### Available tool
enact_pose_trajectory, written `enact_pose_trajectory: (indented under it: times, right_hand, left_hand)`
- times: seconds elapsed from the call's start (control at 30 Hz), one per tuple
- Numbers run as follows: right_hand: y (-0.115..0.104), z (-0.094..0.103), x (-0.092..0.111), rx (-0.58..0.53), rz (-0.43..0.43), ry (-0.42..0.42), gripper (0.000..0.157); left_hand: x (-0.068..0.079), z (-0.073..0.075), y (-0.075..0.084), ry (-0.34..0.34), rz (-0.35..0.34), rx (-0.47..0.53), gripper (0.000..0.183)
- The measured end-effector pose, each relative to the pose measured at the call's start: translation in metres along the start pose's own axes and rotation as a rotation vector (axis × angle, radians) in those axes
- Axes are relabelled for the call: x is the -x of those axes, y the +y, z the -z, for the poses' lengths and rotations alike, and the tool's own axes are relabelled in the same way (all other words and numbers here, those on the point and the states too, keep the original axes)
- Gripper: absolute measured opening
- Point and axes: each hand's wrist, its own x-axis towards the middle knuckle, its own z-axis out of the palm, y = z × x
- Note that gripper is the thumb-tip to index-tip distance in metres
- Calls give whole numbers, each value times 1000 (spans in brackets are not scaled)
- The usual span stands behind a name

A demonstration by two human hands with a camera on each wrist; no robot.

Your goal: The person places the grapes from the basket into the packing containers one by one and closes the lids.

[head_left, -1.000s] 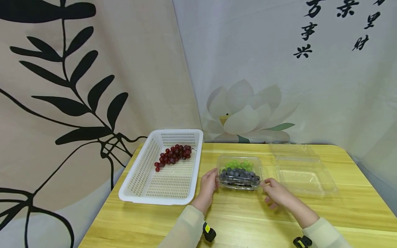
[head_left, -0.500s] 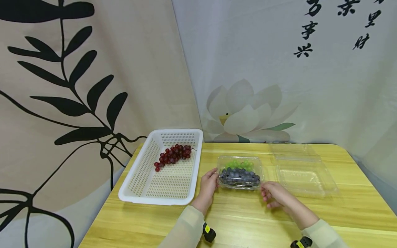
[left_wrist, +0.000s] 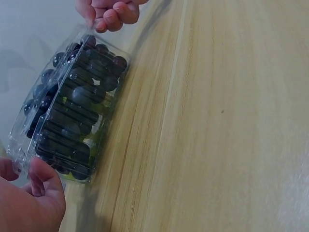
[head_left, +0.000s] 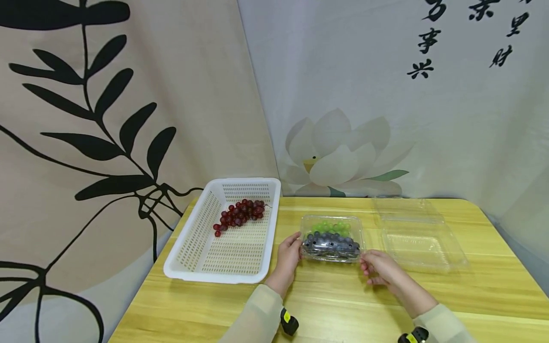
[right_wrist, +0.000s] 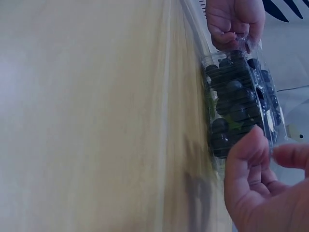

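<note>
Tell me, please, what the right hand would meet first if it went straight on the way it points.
Likely the clear grape box; the right hand seems to pinch its right edge.

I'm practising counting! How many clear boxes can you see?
2: the grape box, right of the white basket, and the open box farther right. One nested beneath could be hidden.

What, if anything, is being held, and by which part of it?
The clear grape box, by the edges of its two short ends: the left hand pinches one, the right hand the opposite one.
</note>
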Motion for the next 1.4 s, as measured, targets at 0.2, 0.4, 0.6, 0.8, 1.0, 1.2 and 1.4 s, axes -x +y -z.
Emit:
enact_pose_trajectory:
  times: [0.2,0.4,0.6,0.8,1.0,1.2,1.4]
  right_hand:
    - [0,-2,0,-22,5,41,18]
    - [-4,-4,5,37,-8,132,26]
    - [-12,-2,8,139,35,157,51]
    - [-20,-2,3,163,21,137,59]
    - [-23,-6,-8,94,-16,132,61]
    - [-21,-10,-23,17,-18,182,58]
    - [-24,-11,-35,-35,0,238,54]
  left_hand:
    - [-1,-1,0,-6,-2,1,40]
    - [0,-1,1,-17,1,2,40]
    - [2,-1,3,-10,-22,6,41]
    - [2,-1,3,-5,-30,-5,41]
    - [3,-1,3,2,-28,-2,40]
    - [3,-1,2,13,-18,5,38]
    - [3,1,2,6,-25,-4,39]
